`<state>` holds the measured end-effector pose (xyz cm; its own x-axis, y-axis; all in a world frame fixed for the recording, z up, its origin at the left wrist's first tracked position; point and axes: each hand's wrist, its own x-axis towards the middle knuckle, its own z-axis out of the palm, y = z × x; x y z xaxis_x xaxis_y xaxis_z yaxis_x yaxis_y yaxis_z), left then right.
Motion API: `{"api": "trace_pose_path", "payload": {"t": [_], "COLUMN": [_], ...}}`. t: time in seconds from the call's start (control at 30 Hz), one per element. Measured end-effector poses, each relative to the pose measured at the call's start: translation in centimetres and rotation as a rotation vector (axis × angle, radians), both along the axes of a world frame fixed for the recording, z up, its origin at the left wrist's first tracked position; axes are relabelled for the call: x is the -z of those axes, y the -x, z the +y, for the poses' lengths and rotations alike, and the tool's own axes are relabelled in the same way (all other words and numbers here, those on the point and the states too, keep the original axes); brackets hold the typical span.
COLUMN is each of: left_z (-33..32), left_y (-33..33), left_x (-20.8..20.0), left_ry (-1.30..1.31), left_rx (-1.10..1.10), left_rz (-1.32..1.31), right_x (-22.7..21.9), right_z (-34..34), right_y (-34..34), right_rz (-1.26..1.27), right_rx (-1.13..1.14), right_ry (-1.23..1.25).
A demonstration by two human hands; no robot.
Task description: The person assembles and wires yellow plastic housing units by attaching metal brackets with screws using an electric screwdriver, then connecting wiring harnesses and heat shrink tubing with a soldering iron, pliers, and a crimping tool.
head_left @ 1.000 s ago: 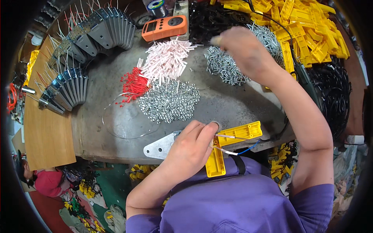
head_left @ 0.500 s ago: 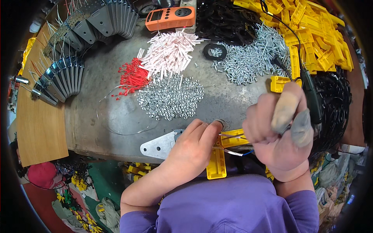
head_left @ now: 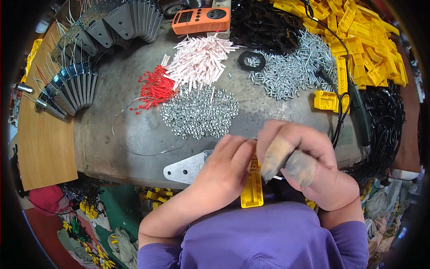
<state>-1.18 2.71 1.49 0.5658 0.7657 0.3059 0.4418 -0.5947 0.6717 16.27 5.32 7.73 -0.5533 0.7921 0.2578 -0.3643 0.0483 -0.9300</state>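
My left hand (head_left: pixel 226 168) is closed around a yellow plastic casing (head_left: pixel 252 190) at the table's front edge, just above my lap. From beneath that hand a flat grey metal plate (head_left: pixel 184 168) with holes sticks out to the left. My right hand (head_left: pixel 300 163) is over the casing's right part, its fingers curled together and close to my left fingertips. Worn tan and grey coverings wrap its thumb and a finger. Whatever lies between those fingers is hidden.
Beyond my hands lie piles of nuts (head_left: pixel 199 112), red-capped parts (head_left: pixel 156 87), white sleeves (head_left: pixel 197 60) and screws (head_left: pixel 286 71). An orange meter (head_left: pixel 201 21) stands behind. Yellow casings (head_left: pixel 363 49) and a dark corded tool (head_left: pixel 359 114) are at right, stacked metal plates (head_left: pixel 76 89) at left.
My right hand has come down and left, from beside the casing to over it, close to my left hand. The left hand stays in place on the casing.
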Motion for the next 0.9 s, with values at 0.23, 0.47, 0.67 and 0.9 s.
{"api": "trace_pose_path", "payload": {"t": [0.23, 0.47, 0.67, 0.9], "left_z": [2.4, 2.8, 3.5, 2.6], "left_y": [0.4, -4.6, -4.7, -3.1], "left_x": [-5.4, -2.9, -3.3, -2.9], "left_ry": [0.262, -0.199, -0.181, 0.335], "left_rx": [0.075, 0.175, 0.108, 0.194], "left_rz": [-0.710, -0.785, -0.774, -0.919], "right_x": [1.1, 1.4, 1.3, 1.3], "right_z": [1.7, -0.3, -0.1, -0.1], "right_y": [-0.2, 0.3, 0.1, -1.0], "right_rz": [-0.247, -0.174, -0.208, -0.228], "right_rx": [-0.512, -0.094, -0.097, -0.113], "right_ry": [-0.245, -0.232, -0.082, 0.097]}}
